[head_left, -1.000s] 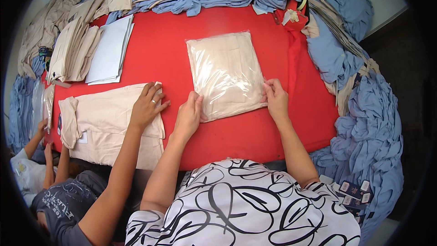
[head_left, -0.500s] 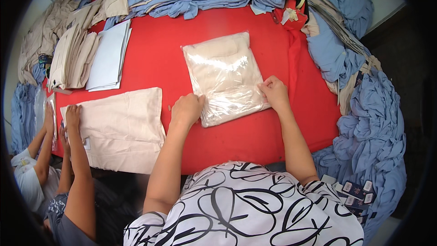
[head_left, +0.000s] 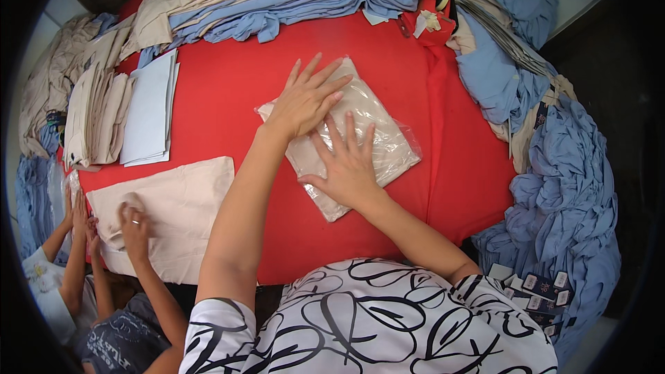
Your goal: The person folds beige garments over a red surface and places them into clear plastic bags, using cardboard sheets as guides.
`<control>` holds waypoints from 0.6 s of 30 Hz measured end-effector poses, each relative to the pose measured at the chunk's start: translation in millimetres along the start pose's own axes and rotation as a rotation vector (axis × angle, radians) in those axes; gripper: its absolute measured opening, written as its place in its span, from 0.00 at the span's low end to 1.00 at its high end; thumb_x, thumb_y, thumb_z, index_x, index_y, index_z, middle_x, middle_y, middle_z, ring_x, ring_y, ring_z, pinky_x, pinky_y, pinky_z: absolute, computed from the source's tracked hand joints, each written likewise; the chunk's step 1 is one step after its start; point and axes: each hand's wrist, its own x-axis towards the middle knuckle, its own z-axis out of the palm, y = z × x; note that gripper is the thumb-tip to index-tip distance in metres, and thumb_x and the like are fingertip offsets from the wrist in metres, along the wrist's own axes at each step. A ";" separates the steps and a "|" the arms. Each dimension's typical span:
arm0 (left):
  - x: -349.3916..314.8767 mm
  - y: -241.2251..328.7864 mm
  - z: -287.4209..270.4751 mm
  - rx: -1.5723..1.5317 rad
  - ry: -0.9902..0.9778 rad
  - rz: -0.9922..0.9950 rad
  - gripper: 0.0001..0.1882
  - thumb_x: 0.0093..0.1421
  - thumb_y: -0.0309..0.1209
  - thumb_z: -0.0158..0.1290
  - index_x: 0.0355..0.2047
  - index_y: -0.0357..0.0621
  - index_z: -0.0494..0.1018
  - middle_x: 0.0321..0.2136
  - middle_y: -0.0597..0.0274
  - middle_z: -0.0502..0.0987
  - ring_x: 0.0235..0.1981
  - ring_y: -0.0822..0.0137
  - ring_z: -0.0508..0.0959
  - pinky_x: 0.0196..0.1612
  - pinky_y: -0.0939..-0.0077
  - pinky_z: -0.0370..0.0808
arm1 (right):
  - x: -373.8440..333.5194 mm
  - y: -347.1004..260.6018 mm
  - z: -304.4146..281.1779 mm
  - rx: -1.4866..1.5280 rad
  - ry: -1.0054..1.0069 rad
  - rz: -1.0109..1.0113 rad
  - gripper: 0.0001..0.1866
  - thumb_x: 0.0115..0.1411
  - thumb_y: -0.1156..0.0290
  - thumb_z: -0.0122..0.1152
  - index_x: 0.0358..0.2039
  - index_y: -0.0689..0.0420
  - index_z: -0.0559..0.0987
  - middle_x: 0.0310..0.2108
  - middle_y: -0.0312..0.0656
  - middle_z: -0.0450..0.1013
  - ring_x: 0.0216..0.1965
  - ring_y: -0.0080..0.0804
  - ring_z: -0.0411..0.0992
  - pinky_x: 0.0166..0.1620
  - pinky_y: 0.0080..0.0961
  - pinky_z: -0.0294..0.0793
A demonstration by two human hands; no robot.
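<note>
A folded beige garment in a clear plastic bag (head_left: 388,135) lies at a slant on the red tablecloth before me. My left hand (head_left: 305,100) rests on its far left part, fingers spread. Nearer to me, my right hand (head_left: 348,166) lies flat on the bag, its fingers also apart. Both palms touch the shiny plastic, and neither hand grips anything. The hands cover the bag's left and middle parts.
At left, a co-worker's hand (head_left: 134,228) hovers over a flat beige garment (head_left: 183,194). Folded beige garments (head_left: 100,111) and white sheets (head_left: 149,111) lie beyond. Blue and beige piles (head_left: 305,7) line the back; blue garments (head_left: 561,187) heap at right beside dark tags (head_left: 544,298).
The bagged garment has turned on the table. My hands have let go of its sides and now lie flat on top. The co-worker's hand has shifted over the beige garment.
</note>
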 end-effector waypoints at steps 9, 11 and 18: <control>4.0 -4.0 34.1 0.037 -0.179 -0.027 0.23 0.69 0.44 0.37 0.63 0.63 0.66 0.67 0.69 0.60 0.69 0.60 0.53 0.71 0.52 0.46 | 7.9 10.6 4.6 -0.060 -0.277 0.029 0.47 0.50 0.35 0.60 0.63 0.54 0.67 0.68 0.55 0.49 0.71 0.62 0.34 0.60 0.80 0.33; 2.8 -2.1 34.7 0.040 -0.195 -0.036 0.23 0.69 0.44 0.39 0.63 0.62 0.65 0.66 0.69 0.61 0.69 0.59 0.54 0.71 0.52 0.47 | 6.9 11.2 6.5 -0.060 -0.310 0.041 0.48 0.49 0.35 0.60 0.63 0.54 0.67 0.68 0.56 0.49 0.71 0.62 0.34 0.60 0.80 0.34; -0.2 -7.9 28.4 -0.045 0.033 -0.003 0.24 0.67 0.44 0.43 0.62 0.56 0.66 0.65 0.62 0.62 0.68 0.55 0.55 0.70 0.51 0.48 | 8.0 10.1 9.2 -0.059 -0.211 0.014 0.47 0.51 0.34 0.58 0.64 0.52 0.66 0.69 0.51 0.48 0.71 0.60 0.35 0.62 0.77 0.36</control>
